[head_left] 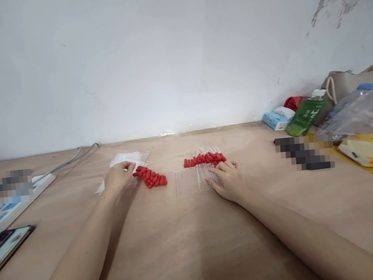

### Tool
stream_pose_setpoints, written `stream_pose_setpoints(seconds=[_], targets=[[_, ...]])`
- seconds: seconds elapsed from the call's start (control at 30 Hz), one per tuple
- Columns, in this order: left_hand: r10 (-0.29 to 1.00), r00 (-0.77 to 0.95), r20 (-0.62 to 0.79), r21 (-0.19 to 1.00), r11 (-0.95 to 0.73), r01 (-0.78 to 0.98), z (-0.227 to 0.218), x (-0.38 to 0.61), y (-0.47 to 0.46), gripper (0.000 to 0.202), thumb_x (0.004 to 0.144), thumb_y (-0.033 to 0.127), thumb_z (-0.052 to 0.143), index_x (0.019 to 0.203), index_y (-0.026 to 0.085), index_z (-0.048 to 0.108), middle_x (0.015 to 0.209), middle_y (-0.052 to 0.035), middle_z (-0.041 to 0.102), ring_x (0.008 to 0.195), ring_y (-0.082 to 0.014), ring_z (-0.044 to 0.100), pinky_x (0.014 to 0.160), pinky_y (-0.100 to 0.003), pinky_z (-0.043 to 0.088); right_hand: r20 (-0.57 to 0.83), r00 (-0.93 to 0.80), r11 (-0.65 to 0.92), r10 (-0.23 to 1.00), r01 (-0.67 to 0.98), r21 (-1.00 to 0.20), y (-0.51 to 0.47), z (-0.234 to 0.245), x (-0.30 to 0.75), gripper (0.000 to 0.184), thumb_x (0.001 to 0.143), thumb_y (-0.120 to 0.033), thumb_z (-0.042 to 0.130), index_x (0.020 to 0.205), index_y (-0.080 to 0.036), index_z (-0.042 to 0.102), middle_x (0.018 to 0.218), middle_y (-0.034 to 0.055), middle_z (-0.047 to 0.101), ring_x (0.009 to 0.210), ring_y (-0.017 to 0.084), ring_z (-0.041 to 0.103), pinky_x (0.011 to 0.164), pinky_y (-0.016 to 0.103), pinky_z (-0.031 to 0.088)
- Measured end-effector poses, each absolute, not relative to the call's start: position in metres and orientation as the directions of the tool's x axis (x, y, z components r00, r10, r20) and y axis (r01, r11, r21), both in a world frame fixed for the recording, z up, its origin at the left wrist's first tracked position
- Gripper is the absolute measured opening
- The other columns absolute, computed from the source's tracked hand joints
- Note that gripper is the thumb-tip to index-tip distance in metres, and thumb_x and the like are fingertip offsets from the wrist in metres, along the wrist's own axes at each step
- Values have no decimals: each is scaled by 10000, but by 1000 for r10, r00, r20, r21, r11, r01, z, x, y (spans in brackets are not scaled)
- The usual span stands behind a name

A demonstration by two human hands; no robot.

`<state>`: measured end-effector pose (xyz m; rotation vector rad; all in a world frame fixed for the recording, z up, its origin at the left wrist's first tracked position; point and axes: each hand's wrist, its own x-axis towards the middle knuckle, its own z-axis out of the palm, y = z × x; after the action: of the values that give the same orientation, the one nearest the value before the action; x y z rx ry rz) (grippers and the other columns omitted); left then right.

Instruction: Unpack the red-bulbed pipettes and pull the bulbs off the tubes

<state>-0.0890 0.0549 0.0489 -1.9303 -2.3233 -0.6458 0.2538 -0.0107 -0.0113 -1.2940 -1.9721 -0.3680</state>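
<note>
My left hand (118,176) is at the left end of a row of small red bulb-shaped pieces (150,177), beside clear plastic bags (134,156). Its thumb and forefinger are pinched together; whatever lies between them is too small to make out. Over the right part of a row of thin clear tubes (188,182) lies my right hand (228,180), fingers apart and slightly bent, fingertips touching or just above the tubes. A second group of red bulb-shaped pieces (204,159) runs across the tubes, near my right knuckles. More clear tube ends show behind them.
On the left are a white power strip (43,182), a grey cable (67,161) and a phone (9,247). At right stand a tissue pack (276,119), a green bottle (306,114), plastic bags (360,109) and a yellow package (370,150). A white wall (166,59) borders the table's back.
</note>
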Motion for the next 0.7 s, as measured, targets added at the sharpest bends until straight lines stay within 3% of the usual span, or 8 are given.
stream_pose_setpoints(seconds=[0.1, 0.2, 0.3, 0.37, 0.53, 0.7], targets=[[904, -174, 390, 285, 61, 956, 61, -70, 48, 303, 757, 433, 428, 826, 226, 638, 865, -28, 664, 778, -225, 586, 630, -287, 398, 708, -214, 446, 673, 881, -157, -11, -11, 254, 270, 810, -418, 492, 906, -213, 639, 766, 28, 575, 773, 156, 476, 826, 349, 224], [910, -14, 414, 258, -102, 961, 67, -32, 47, 241, 753, 387, 452, 773, 211, 617, 872, -21, 655, 809, -199, 578, 689, -272, 410, 709, -208, 436, 674, 886, -155, -12, -9, 253, 258, 815, -405, 488, 894, -214, 642, 770, 27, 575, 774, 153, 482, 817, 346, 230], [958, 105, 266, 199, -161, 967, 63, 13, 52, 226, 744, 375, 472, 777, 208, 621, 904, -46, 649, 895, -213, 565, 777, -296, 400, 709, -204, 427, 675, 892, -150, -13, -9, 254, 236, 829, -369, 476, 889, -214, 643, 763, 26, 572, 773, 150, 483, 806, 340, 234], [970, 101, 220, 188, -144, 972, 58, 39, 59, 248, 736, 391, 476, 752, 201, 635, 937, -80, 645, 946, -253, 552, 836, -359, 373, 709, -196, 421, 677, 894, -155, -13, -9, 254, 224, 837, -349, 466, 882, -218, 643, 755, 22, 570, 771, 146, 482, 806, 338, 232], [999, 26, 19, 204, -29, 978, 48, 72, 80, 277, 667, 416, 555, 607, 156, 629, 771, -146, 668, 854, -329, 594, 828, -481, 351, 703, -137, 389, 698, 897, -212, -12, -9, 256, 244, 868, -302, 417, 820, -223, 643, 747, 12, 565, 764, 133, 485, 793, 325, 233], [999, 0, -38, 268, 11, 963, 53, 79, 88, 196, 658, 291, 572, 542, 134, 587, 653, -146, 656, 663, -291, 624, 700, -418, 411, 700, -52, 338, 712, 900, -276, -11, -8, 257, 270, 875, -291, 402, 760, -209, 632, 732, 10, 560, 758, 131, 492, 786, 323, 239]])
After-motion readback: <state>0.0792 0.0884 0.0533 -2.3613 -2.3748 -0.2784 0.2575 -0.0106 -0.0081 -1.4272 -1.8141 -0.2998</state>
